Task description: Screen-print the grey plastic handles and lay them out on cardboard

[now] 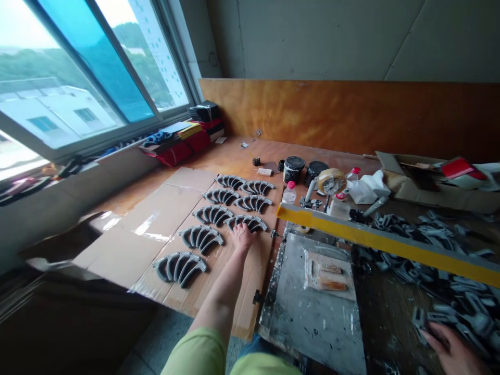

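My left hand (242,237) reaches over a sheet of cardboard (156,203). Its bent fingers close on one of the curved grey parts in a fan-shaped row (255,223). Several more rows (201,237) of the same parts lie nested side by side on the cardboard, in two columns. At the lower right, my right hand (453,346) is beside a loose heap of grey parts (457,307). Thumb and fingers pinch a small grey part (421,320) at the heap's near edge.
A yellow-edged board (375,239) stands between the heap and the bottles. Behind it are black-lidded tubs (294,169), a tape roll (332,181) and an open carton (414,190). A paint-stained grey board (312,317) carries a plastic-covered pad. Red folders (175,151) lie by the window.
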